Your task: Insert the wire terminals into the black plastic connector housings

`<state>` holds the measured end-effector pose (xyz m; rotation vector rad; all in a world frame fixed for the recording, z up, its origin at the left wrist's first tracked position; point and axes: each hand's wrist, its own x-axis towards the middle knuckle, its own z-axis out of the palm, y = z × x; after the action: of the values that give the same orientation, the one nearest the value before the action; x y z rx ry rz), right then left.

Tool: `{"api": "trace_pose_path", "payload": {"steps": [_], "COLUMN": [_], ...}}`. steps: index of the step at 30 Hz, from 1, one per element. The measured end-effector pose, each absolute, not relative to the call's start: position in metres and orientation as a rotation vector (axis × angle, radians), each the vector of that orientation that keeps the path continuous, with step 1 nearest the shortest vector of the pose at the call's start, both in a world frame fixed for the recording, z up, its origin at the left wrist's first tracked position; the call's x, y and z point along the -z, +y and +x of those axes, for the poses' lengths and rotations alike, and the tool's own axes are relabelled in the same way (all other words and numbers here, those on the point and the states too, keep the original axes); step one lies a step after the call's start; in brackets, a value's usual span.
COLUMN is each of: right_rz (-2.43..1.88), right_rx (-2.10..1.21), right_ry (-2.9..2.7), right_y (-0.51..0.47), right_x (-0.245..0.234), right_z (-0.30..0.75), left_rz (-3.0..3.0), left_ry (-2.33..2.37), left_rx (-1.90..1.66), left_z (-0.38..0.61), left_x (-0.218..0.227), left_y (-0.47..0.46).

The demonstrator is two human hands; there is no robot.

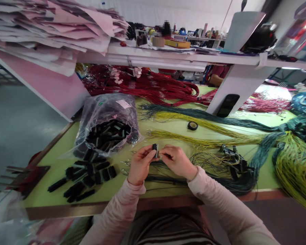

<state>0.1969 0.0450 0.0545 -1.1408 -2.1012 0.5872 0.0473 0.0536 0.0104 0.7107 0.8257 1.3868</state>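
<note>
The person's left hand (140,165) is closed, its fingertips pinching a small black connector housing (155,150) upright, while the right hand (177,161) is also closed, its fingertips pressed against the housing's side; whether they also hold a fine wire is too small to tell. A firm pinch with the hands close together seems to suit a part this small. Thin dark wires (165,178) run beneath both hands, and a tangled bundle of teal and yellow wires (226,177) lies to the right. To the left sits a loose pile of black connectors (88,175), beside a clear plastic bag of more (107,117). The green tabletop (168,127) has open room between the hands and a roll of black tape (192,126). Its brown near edge (112,207) runs just below the forearms, and its left edge lies past the pile.
</note>
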Motion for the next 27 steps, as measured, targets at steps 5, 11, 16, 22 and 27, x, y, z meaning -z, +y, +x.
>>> {"api": "trace_pose_path", "payload": {"steps": [5,11,16,22,27], "right_rz": [-1.263,-1.119,-1.072,-1.117,-1.065], "right_rx": [-0.317,-0.450,-0.479,-0.303,-0.604], "right_ry": [-2.275,-2.141,-2.059,-2.007,-1.778], "right_y": [0.045,0.049,0.047,0.042,0.036], "right_x": [-0.042,-0.043,-0.044,-0.024,-0.018], "right_z": [0.188,0.197,0.201,0.189,0.192], "left_rz": [0.794,0.643,0.579,0.676,0.514], "left_ry": [0.893,0.857,0.844,0.877,0.787], "left_rx": [-1.433,-1.435,-1.411,-1.509,-1.434], "left_z": [0.050,0.051,0.055,0.060,0.056], "left_x": [-0.007,-0.006,-0.008,-0.004,-0.004], "left_y": [0.053,0.055,0.053,0.046,0.047]}}
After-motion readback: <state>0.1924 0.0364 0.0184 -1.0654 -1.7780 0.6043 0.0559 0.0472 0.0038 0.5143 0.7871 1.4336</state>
